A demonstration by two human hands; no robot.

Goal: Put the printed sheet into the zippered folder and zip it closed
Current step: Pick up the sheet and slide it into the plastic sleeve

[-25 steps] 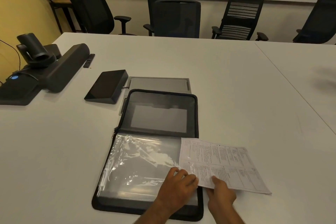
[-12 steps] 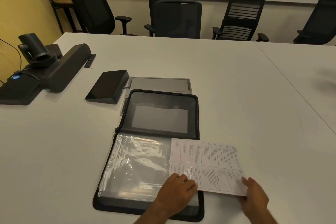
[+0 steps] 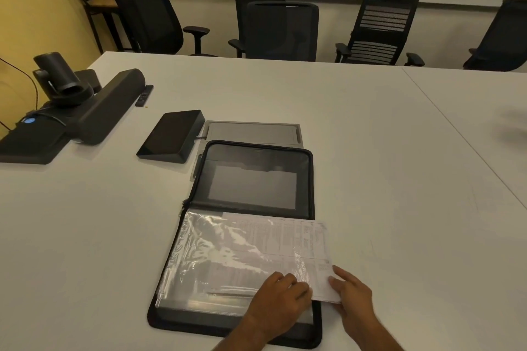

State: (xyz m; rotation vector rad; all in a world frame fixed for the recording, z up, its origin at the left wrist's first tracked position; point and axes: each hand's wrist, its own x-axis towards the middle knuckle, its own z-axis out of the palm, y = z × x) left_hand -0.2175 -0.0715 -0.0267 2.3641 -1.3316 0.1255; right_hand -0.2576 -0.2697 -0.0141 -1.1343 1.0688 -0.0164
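A black zippered folder point(image 3: 256, 179) lies open flat on the white table point(image 3: 370, 137), its far flap toward 12 o'clock and its near half covered by a clear plastic sleeve point(image 3: 216, 259). The printed sheet point(image 3: 288, 239) sits mostly under that sleeve, with only its 3 o'clock edge poking out past the folder's rim.

The left hand point(image 3: 278, 299) rests on the sleeve at the folder's 5 o'clock corner, fingers loosely bent and lying on the plastic; whether they pinch it cannot be told. The right hand point(image 3: 352, 293) is just beside it at 3 o'clock, its fingers gently bent and touching the sheet's exposed corner.

At 12 o'clock of the folder a grey panel point(image 3: 252, 131) lies in the table, with a black wedge-shaped console point(image 3: 172, 135) touching its 9 o'clock end. Further toward 10 o'clock stand a long black speaker bar point(image 3: 105, 105) and a camera point(image 3: 61, 77).
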